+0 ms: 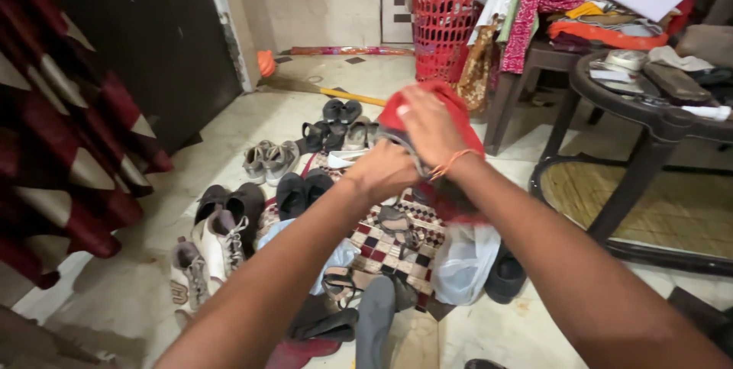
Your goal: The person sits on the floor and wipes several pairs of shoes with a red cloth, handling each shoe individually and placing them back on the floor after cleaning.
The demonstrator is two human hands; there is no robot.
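Observation:
Both my hands are raised in front of me around a red cloth [456, 117]. My right hand [427, 125] lies over the top of the cloth with a thin orange thread at the wrist. My left hand [385, 170] grips the cloth's lower edge, where something grey shows under the red fabric. Below my hands, several pairs of shoes lie on the floor: grey sneakers [271, 159], black shoes [229, 201], white and beige sneakers [206, 254], black sandals [341, 112].
A checked mat [389, 251] lies under the footwear with a clear plastic bag [464, 262] on it. A red laundry basket [443, 22] stands at the back. A dark round table [657, 121] is at the right, a clothes-piled stool [546, 56] behind it, a red patterned curtain [69, 132] at the left.

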